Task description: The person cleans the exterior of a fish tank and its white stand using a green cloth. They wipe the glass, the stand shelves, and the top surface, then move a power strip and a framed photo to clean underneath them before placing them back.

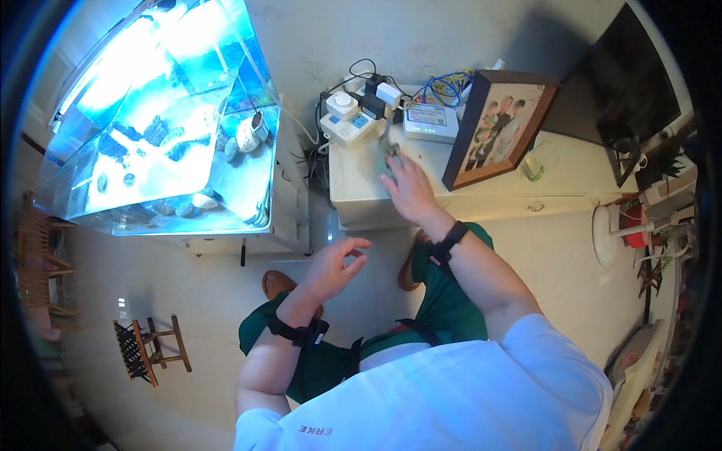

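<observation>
My right hand point(413, 189) reaches over the low white cabinet point(350, 194), its fingertips on a small grey-green cloth point(389, 155). The cloth is blurred and partly hidden by the fingers. Just beyond it are a white power strip point(348, 131) with plugged-in adapters and a white router point(430, 123) with lit indicators. My left hand point(330, 270) hangs in the air in front of the cabinet, over the floor, with thumb and fingers apart and nothing in it.
A lit glass aquarium point(169, 222) with stones stands left on a white stand point(293, 225). Right of my right hand stands a framed photograph point(499, 129); behind it are a drinking glass point(532, 168) and a television point(620, 84). A small wooden stool point(149, 349) is on the tiled floor.
</observation>
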`<action>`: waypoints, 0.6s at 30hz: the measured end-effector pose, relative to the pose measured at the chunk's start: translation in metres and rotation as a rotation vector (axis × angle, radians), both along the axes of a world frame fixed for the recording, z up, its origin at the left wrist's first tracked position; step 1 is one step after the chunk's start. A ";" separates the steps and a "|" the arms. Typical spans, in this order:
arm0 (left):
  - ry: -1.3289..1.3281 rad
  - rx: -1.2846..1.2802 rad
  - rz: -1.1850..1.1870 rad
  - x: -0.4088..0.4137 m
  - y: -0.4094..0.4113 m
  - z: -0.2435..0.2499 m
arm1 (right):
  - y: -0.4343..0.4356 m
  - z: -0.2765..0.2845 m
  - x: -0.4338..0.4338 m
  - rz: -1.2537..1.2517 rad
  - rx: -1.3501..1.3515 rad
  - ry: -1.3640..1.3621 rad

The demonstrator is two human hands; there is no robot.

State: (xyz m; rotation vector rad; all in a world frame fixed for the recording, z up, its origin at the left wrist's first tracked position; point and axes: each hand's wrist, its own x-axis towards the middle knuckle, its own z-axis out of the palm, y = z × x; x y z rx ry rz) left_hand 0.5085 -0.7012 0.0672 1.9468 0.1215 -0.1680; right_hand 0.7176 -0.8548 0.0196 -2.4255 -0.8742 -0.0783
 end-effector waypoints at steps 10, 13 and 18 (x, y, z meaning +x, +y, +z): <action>0.178 0.090 -0.131 0.003 0.020 -0.067 | 0.080 -0.005 -0.038 0.225 -0.163 -0.204; 0.130 0.222 -0.176 0.004 0.020 -0.063 | 0.071 0.001 -0.029 0.250 -0.173 -0.155; 0.131 0.273 -0.223 0.007 0.016 -0.056 | 0.033 -0.008 0.032 -0.114 -0.150 -0.221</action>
